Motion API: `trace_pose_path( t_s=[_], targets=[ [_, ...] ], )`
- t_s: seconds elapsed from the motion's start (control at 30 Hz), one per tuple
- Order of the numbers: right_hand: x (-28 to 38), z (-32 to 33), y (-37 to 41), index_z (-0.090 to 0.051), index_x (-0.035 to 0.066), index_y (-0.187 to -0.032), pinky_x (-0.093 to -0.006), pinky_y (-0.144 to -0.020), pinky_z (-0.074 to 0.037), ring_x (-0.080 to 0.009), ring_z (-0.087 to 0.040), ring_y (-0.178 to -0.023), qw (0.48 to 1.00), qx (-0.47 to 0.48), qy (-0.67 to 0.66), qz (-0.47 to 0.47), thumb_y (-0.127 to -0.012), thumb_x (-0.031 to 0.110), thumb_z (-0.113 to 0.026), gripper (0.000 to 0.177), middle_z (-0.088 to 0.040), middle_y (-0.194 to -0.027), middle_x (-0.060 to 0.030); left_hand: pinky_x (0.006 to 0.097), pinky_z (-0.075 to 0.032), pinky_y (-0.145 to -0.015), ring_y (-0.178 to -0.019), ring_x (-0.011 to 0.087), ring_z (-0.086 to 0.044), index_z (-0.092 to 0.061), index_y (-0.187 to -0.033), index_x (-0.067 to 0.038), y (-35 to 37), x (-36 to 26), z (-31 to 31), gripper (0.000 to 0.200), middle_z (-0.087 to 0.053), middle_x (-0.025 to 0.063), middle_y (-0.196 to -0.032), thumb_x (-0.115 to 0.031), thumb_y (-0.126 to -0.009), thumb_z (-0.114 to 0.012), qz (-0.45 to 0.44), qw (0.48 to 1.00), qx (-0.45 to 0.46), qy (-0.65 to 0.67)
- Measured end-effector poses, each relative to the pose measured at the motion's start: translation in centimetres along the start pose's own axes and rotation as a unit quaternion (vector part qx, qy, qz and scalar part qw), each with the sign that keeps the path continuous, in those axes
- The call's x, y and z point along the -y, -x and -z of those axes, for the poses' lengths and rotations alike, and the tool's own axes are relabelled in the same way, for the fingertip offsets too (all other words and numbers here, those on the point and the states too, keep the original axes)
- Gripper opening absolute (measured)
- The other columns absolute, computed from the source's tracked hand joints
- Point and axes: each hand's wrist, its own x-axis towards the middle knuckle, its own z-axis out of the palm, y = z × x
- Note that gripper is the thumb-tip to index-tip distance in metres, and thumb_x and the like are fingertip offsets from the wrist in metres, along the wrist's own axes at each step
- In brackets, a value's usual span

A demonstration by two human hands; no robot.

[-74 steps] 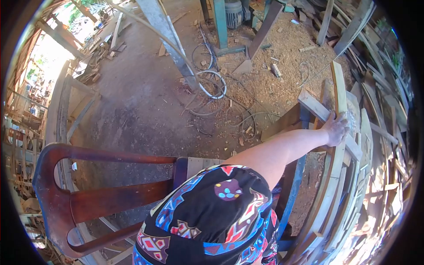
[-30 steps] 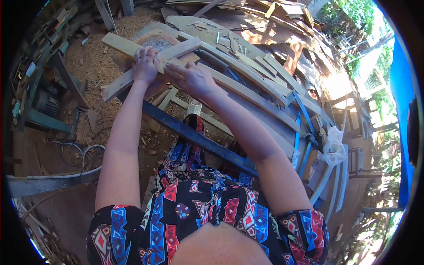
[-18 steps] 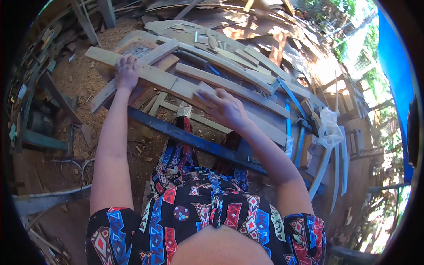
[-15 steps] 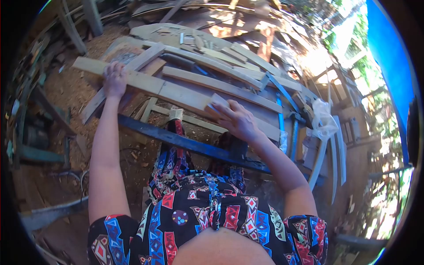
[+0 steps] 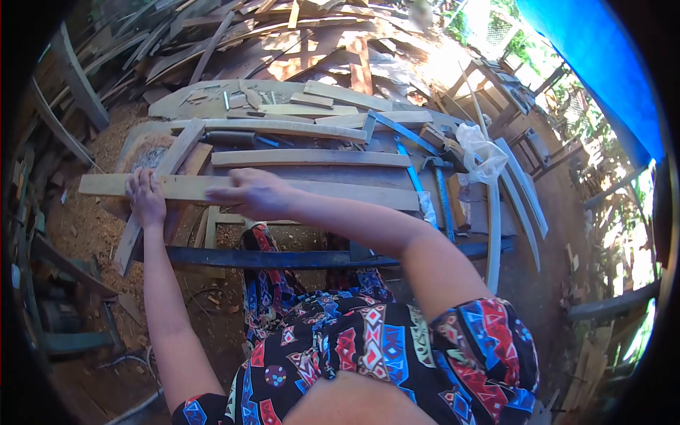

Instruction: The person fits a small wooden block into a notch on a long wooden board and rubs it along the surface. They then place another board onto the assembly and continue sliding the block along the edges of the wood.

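A long pale plank (image 5: 354,195) lies across the work surface in front of me. My left hand (image 5: 146,200) grips it near its left end, fingers over the top and thumb at the near side. Farther right, my right hand (image 5: 255,195) rests on the plank's upper face with the fingers pointing left and closed. A small flat block showed under those fingers a moment ago; now the hand mostly hides it, and motion blurs the fingertips. A narrower wooden strip (image 5: 180,149) passes crosswise beneath the plank by my left hand.
Behind the plank lie a wooden bar (image 5: 319,158), a blue try square (image 5: 404,132), a hammer (image 5: 440,191) and a clear plastic bag (image 5: 482,152). A dark rail (image 5: 304,258) runs along the near side. Scrap wood (image 5: 283,60) is heaped at the back.
My right hand has slid left along the plank, towards my left hand. The left hand keeps its hold. The camera view has turned, so the plank appears more level.
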Motion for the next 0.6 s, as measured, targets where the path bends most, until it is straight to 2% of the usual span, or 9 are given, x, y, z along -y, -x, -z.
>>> trace_pose_path(
  t_s=[0.1,0.13,0.17,0.27,0.3,0.37,0.43,0.47,0.6],
  targets=[
    [1.0,-2.3,-4.8,-0.054,0.033,-0.128,-0.0442,-0.076,-0.048,-0.0352,-0.059,-0.088,1.0,0.0,-0.028,-0.002,-0.084,0.023,-0.059,0.045,-0.054,-0.096,-0.0184,0.0447,-0.034,-0.106,-0.128,0.0344,-0.036,-0.057,-0.113,-0.016,-0.1,0.2,-0.3,0.026,-0.048,0.0058,-0.133,-0.032,-0.095,-0.046,-0.003,1.0,0.002,0.001],
    [1.2,-3.0,-5.4,-0.055,0.033,-0.127,-0.0436,-0.075,-0.049,-0.0346,-0.059,-0.083,1.0,-0.028,-0.008,0.003,-0.083,0.023,-0.062,0.046,-0.053,-0.091,-0.017,0.0448,-0.034,-0.106,-0.128,0.0347,-0.036,-0.058,-0.113,-0.016,-0.1,0.3,-0.4,0.026,-0.048,0.0061,-0.133,-0.032,-0.095,-0.046,-0.002,1.0,0.003,0.0],
    [1.1,-3.5,-5.5,-0.056,0.033,-0.126,-0.043,-0.073,-0.05,-0.034,-0.06,-0.079,0.998,-0.055,0.013,0.008,-0.081,0.023,-0.065,0.047,-0.052,-0.086,-0.0157,0.0449,-0.034,-0.106,-0.128,0.0348,-0.037,-0.058,-0.113,-0.016,-0.1,0.5,-0.6,0.027,-0.048,0.0064,-0.133,-0.032,-0.096,-0.046,-0.003,1.0,0.003,-0.002],
    [0.9,-2.5,-3.9,-0.053,0.035,-0.129,-0.0428,-0.075,-0.05,-0.0344,-0.06,-0.083,0.999,-0.033,0.007,-0.011,-0.083,0.027,-0.063,0.048,-0.052,-0.088,-0.0158,0.045,-0.034,-0.105,-0.127,0.0348,-0.037,-0.058,-0.113,-0.016,-0.1,0.5,-0.5,0.027,-0.049,0.0063,-0.133,-0.033,-0.096,-0.045,-0.008,1.0,-0.001,0.001],
    [0.7,-1.7,-2.9,-0.053,0.035,-0.129,-0.0428,-0.075,-0.05,-0.0344,-0.06,-0.083,0.999,-0.034,0.006,-0.012,-0.083,0.027,-0.063,0.048,-0.052,-0.088,-0.0158,0.045,-0.034,-0.105,-0.127,0.0348,-0.037,-0.058,-0.113,-0.016,-0.2,0.6,-0.6,0.027,-0.049,0.0063,-0.133,-0.033,-0.096,-0.045,-0.01,1.0,0.0,0.001],
    [0.1,0.7,0.5,-0.053,0.035,-0.127,-0.0426,-0.08,-0.05,-0.0339,-0.059,-0.093,0.997,0.029,0.019,-0.073,-0.083,0.033,-0.061,0.045,-0.055,-0.098,-0.0169,0.0451,-0.034,-0.105,-0.127,0.0345,-0.037,-0.058,-0.114,-0.016,-0.2,0.8,-0.8,0.028,-0.048,0.0063,-0.133,-0.033,-0.097,-0.044,-0.009,1.0,0.008,-0.008],
    [-1.9,2.2,4.9,-0.05,0.036,-0.131,-0.0416,-0.08,-0.051,-0.0326,-0.06,-0.092,0.996,0.007,0.056,-0.066,-0.086,0.037,-0.058,0.045,-0.055,-0.098,-0.0166,0.0451,-0.034,-0.105,-0.127,0.0343,-0.037,-0.058,-0.114,-0.017,-0.3,1.1,-1.1,0.027,-0.049,0.0064,-0.133,-0.033,-0.097,-0.044,-0.011,1.0,0.007,-0.005],
    [-2.4,3.4,7.6,-0.049,0.036,-0.131,-0.0418,-0.08,-0.052,-0.0324,-0.061,-0.091,0.994,-0.017,0.04,-0.103,-0.088,0.038,-0.055,0.044,-0.056,-0.1,-0.0156,0.045,-0.034,-0.105,-0.127,0.0341,-0.038,-0.058,-0.113,-0.017,-0.2,1.1,-1.2,0.027,-0.049,0.0064,-0.133,-0.033,-0.097,-0.045,-0.011,1.0,0.002,-0.003],
    [-3.7,8.8,17.2,-0.047,0.036,-0.136,-0.0434,-0.081,-0.052,-0.0327,-0.061,-0.092,0.978,0.006,0.069,-0.195,-0.089,0.037,-0.057,0.048,-0.056,-0.104,-0.0139,0.0449,-0.035,-0.105,-0.126,0.0336,-0.038,-0.058,-0.113,-0.016,-0.2,0.5,-0.7,0.025,-0.049,0.0065,-0.132,-0.032,-0.097,-0.045,-0.007,1.0,0.005,-0.007]
  ],
)
